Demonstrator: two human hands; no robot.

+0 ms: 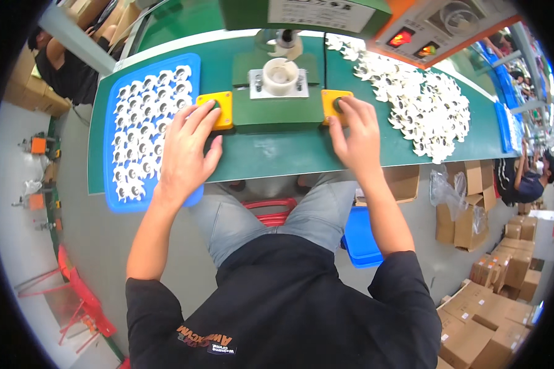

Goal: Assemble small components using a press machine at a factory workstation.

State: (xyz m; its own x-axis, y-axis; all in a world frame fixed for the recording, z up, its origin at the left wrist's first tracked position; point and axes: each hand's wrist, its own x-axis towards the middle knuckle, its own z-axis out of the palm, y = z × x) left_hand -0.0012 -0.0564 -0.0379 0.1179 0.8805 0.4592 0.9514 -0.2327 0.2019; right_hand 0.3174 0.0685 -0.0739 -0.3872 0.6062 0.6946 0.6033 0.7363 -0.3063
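My left hand (188,150) rests its fingertips on the dark button of the left yellow button box (225,109), thumb apart, holding nothing. On the right yellow button box (328,106), the fingers of my right hand (358,135) touch its dark button; the thumb is spread and nothing is gripped. Between the boxes stands a green press (271,114). Its metal plate carries a white round fixture (280,76), below the press head (287,38). Whether a part lies inside the fixture is hard to make out. Rows of white pronged parts (143,147) lie left of my left hand.
A blue tray (194,64) bears those rows. Loose white parts (434,114) are heaped on the green table (265,150) at right. An orange control box (437,31) with lit switches stands behind. Cardboard boxes (486,320), a blue bin (362,240) and other people are around.
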